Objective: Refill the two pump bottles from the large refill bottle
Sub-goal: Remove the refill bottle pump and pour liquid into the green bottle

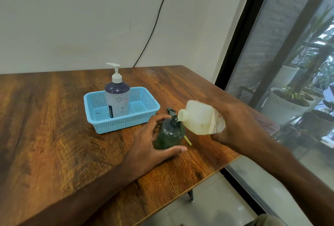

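the right hand (233, 122) grips the large refill bottle (202, 117), fingers wrapped around its base, tipped so the open mouth points to 9 o'clock and touches the neck of the dark green bottle (169, 134). the left hand (150, 146) cups that green bottle with fingers spread wide around its body, steadying it upright on the wooden table (54, 126). its removed pump (170, 111) lies just behind at 12 o'clock. at 10 o'clock the white pump bottle (117, 97) stands upright inside the blue basket (119, 122).
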`<action>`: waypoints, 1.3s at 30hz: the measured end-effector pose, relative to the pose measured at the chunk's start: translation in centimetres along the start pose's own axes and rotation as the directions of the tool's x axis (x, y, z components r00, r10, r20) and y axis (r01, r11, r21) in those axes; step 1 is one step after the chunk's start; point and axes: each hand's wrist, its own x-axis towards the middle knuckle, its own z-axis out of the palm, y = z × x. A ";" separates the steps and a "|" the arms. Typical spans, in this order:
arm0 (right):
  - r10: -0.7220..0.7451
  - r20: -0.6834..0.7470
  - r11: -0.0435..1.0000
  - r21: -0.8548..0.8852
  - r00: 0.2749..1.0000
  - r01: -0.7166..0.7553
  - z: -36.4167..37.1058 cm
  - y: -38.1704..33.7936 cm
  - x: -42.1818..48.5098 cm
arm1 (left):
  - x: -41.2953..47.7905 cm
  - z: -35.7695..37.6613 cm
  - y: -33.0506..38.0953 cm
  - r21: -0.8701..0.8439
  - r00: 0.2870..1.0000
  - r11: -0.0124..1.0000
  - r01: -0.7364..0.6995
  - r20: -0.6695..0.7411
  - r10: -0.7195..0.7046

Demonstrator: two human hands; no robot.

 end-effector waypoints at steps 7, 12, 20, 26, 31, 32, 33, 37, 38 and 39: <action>0.002 0.007 1.000 0.010 1.000 -0.002 0.0 0.1 0.0 | 0.0 0.0 0.2 0.008 1.000 1.000 -0.015 -0.009 0.015; -0.011 0.005 1.000 0.002 1.000 0.011 -0.2 -0.1 0.0 | 0.0 0.0 0.2 0.007 1.000 1.000 -0.006 -0.004 0.006; -0.022 -0.009 1.000 0.016 1.000 0.022 -0.2 -0.2 0.0 | 0.0 0.0 -0.1 0.002 1.000 1.000 -0.028 -0.008 0.028; -0.012 -0.002 1.000 -0.012 1.000 0.012 -0.2 -0.2 0.1 | 0.0 0.0 0.0 -0.005 0.999 0.999 -0.036 -0.010 0.036; -0.024 0.003 1.000 -0.016 1.000 0.024 -0.1 -0.1 0.1 | 0.1 0.0 -0.1 -0.003 0.999 0.999 -0.037 -0.015 0.037; -0.026 0.005 1.000 -0.017 1.000 0.026 -0.1 -0.1 0.2 | 0.1 0.0 0.0 -0.005 0.999 0.999 -0.040 -0.017 0.040; -0.027 0.006 1.000 -0.016 1.000 0.027 -0.1 -0.1 0.2 | 0.1 0.0 0.0 -0.005 0.999 0.999 -0.042 -0.018 0.042; -0.035 -0.003 0.999 -0.016 0.999 0.035 -0.2 -0.1 0.2 | 0.1 0.0 -0.1 -0.005 0.999 0.999 -0.044 -0.017 0.044; -0.032 0.002 0.999 -0.017 0.999 0.032 -0.2 -0.1 0.2 | 0.1 0.0 -0.1 -0.002 0.999 0.999 -0.045 -0.016 0.045; -0.031 0.006 0.999 -0.016 0.999 0.031 -0.2 -0.1 0.2 | 0.1 0.0 -0.1 0.000 0.999 0.999 -0.045 -0.016 0.045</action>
